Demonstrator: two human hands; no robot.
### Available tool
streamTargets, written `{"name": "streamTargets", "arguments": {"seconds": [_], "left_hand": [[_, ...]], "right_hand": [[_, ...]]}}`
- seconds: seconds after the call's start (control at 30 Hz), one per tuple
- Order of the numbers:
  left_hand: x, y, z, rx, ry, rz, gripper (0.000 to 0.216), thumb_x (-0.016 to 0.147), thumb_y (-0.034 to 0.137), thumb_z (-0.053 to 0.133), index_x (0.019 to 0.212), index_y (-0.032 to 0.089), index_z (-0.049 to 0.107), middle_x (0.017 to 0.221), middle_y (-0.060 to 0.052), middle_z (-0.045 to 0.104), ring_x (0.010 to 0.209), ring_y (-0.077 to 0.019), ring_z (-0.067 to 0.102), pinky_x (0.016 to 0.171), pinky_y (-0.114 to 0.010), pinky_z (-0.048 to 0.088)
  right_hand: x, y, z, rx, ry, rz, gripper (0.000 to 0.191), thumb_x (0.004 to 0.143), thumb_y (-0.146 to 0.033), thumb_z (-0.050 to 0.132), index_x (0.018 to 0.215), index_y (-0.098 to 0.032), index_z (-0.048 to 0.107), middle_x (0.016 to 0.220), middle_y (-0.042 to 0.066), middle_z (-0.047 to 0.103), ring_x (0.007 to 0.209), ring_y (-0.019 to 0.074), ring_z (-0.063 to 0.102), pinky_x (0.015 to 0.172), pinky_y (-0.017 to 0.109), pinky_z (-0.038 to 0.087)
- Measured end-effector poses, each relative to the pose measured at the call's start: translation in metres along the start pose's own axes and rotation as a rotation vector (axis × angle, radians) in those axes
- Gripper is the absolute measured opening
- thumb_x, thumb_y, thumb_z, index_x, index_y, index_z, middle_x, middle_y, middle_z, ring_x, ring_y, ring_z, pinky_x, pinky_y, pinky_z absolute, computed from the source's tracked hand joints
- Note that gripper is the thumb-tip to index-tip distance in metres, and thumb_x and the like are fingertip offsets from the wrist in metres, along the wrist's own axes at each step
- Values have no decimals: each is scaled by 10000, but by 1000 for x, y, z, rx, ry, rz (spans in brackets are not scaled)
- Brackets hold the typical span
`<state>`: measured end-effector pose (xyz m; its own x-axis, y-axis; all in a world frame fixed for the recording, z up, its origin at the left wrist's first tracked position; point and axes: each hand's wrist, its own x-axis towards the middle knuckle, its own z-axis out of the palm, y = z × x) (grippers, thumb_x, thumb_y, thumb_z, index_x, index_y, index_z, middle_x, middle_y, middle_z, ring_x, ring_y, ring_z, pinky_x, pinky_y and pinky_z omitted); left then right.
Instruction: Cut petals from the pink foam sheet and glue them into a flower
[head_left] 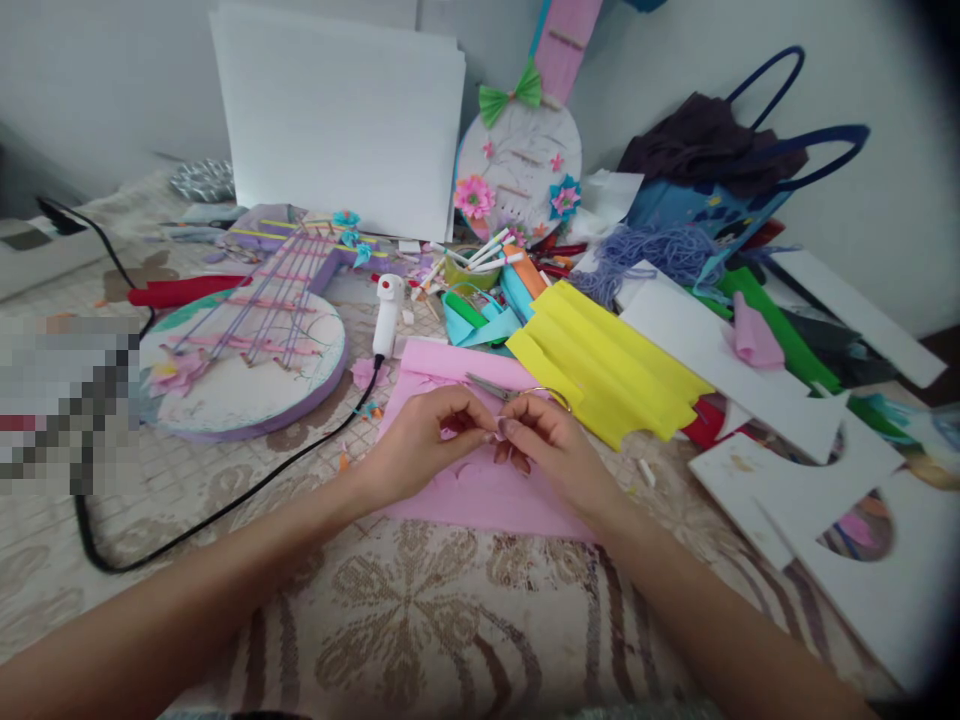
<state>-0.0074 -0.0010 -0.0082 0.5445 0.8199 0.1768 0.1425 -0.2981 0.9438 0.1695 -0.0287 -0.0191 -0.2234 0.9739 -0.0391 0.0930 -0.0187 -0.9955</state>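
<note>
My left hand [431, 435] and my right hand [544, 440] meet over a sheet of pink crepe paper [480, 500]. Both are closed in a pinch, thumbs toward each other, on a small pale pink piece of paper [498, 428] that is mostly hidden by the fingertips. Just behind the fingers, a pair of scissors [489, 386] lies on the pink sheet, its blades pointing left and its handles partly covered by my right hand. The far end of the sheet is rolled up.
A white glue gun [387, 315] stands behind the sheet, its black cord [262, 487] curving left across the patterned tablecloth. A decorated cardboard instrument with strings [247, 360] lies at left. Yellow crepe paper [607, 360], white cardboard offcuts [795, 500] and purple yarn [652, 260] fill the right.
</note>
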Motion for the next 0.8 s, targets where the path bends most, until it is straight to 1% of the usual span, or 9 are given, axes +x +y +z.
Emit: {"name": "streamTargets", "arguments": {"seconds": [0.13,0.2,0.37,0.47,0.63,0.8], "left_hand": [[1,-1,0,-31,6,2,72,797,154,538,829,127,597,807,-40,625,750,-124,579,709,-256,461],[1,-2,0,-39,5,3,75,803,156,532,836,125,592,813,-40,624,759,-124,581,717,-256,461],[0,-2,0,-52,-18,-14,76,804,152,530,843,125,589,828,-46,619,763,-126,581,713,-259,468],[0,0,0,-70,-19,-18,77,804,165,537,844,124,589,832,-46,615,772,-125,578,732,-263,469],[2,0,0,-202,-44,-52,164,830,238,513,930,124,573,876,-56,605,788,-129,578,717,-268,488],[3,-2,-1,-247,-50,-111,112,794,159,529,891,120,569,823,-36,597,700,-100,568,676,-253,489]], "right_hand": [[0,-2,1,87,-4,7,203,875,-345,459,769,-184,525,623,-9,579,516,93,521,449,208,365],[1,-2,2,128,-8,18,229,869,-372,465,757,-182,528,625,-5,580,523,97,535,440,208,358],[1,1,2,110,-2,41,159,784,-311,597,742,-184,510,601,-23,577,478,81,501,428,201,338],[1,2,1,95,-6,39,134,790,-271,581,732,-185,496,600,-23,578,471,78,486,429,201,333],[0,1,0,27,4,9,115,801,-258,554,742,-188,485,580,-26,569,469,81,470,442,209,345],[0,0,0,-11,3,-2,105,787,-259,565,756,-186,497,600,-28,566,477,79,467,441,204,345]]}}
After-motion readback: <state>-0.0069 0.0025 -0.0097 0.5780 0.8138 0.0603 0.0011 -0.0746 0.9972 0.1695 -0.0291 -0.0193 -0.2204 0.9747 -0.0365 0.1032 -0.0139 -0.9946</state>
